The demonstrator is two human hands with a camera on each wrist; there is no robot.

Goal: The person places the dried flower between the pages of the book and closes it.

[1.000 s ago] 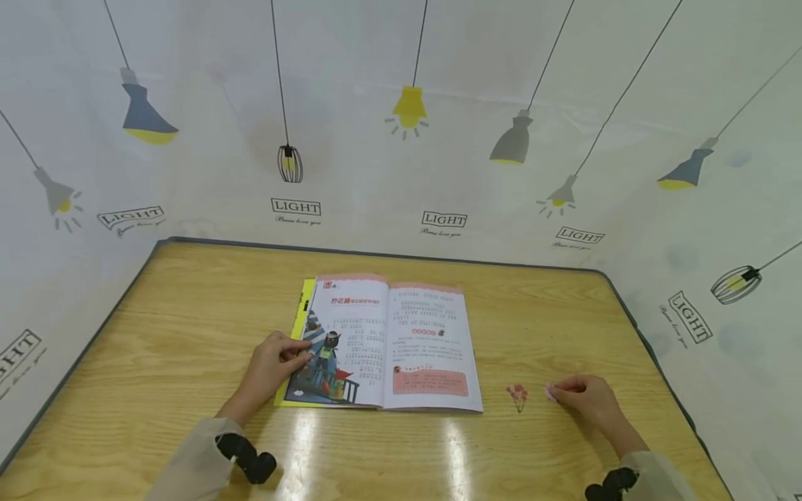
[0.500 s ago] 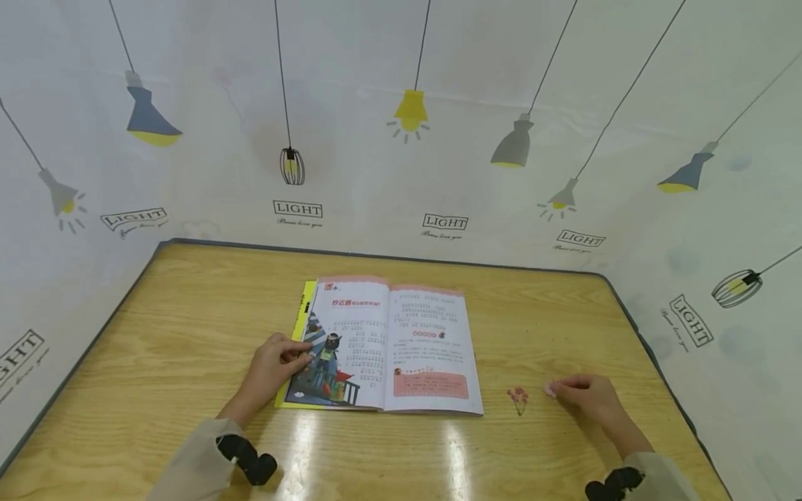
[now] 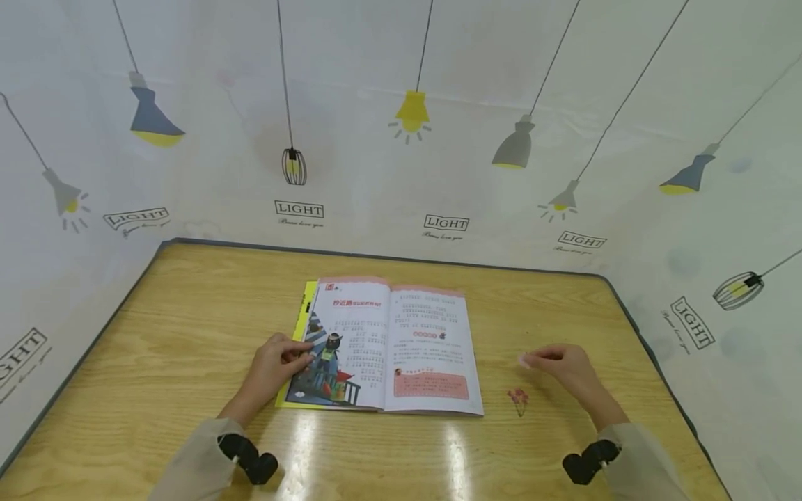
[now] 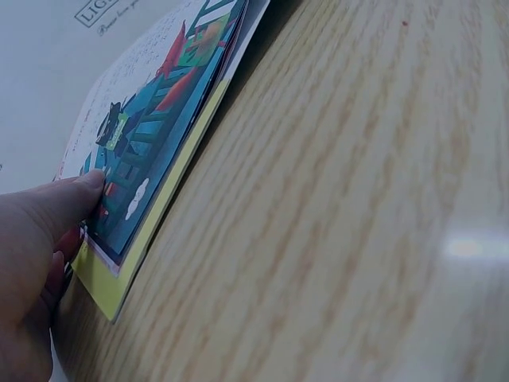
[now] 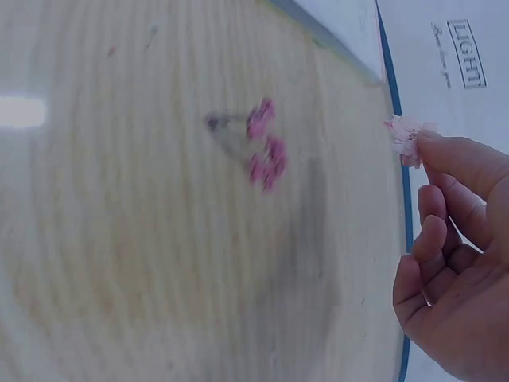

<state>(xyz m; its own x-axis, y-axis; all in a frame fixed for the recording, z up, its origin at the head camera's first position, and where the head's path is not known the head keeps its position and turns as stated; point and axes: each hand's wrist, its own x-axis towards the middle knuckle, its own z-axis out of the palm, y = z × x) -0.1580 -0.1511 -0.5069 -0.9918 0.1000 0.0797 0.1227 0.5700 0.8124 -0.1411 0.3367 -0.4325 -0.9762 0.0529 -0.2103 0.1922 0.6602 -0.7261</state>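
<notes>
The left hand (image 3: 272,365), left of centre in the head view, covers part of the left edge of the open book (image 3: 429,334). In the left wrist view it pinches that edge, thumb on the page; its other fingers are partly hidden, and the frame cuts the hand off at the left and the book at the top.

Right of centre in the head view, the right hand (image 3: 567,369) pinches a pale pink flower (image 5: 406,139) by its petals. The right wrist view shows the thumb hiding part of the flower and the other fingers bent toward the palm.

Below that hand in the head view, just beside the book's lower right corner, a red sprig (image 3: 518,398) lies on the table (image 3: 376,459). It is blurred in the right wrist view, so its blooms are hard to count.

Counted: 1 book with 2 pages showing, the small print unreadable; 1 flower; 1 sprig; 2 sleeves (image 3: 197,459), each cut off by the bottom of the head frame. The wall (image 3: 363,188) bears 8 printed lamps and 6 "LIGHT" labels, the leftmost label cut off.
</notes>
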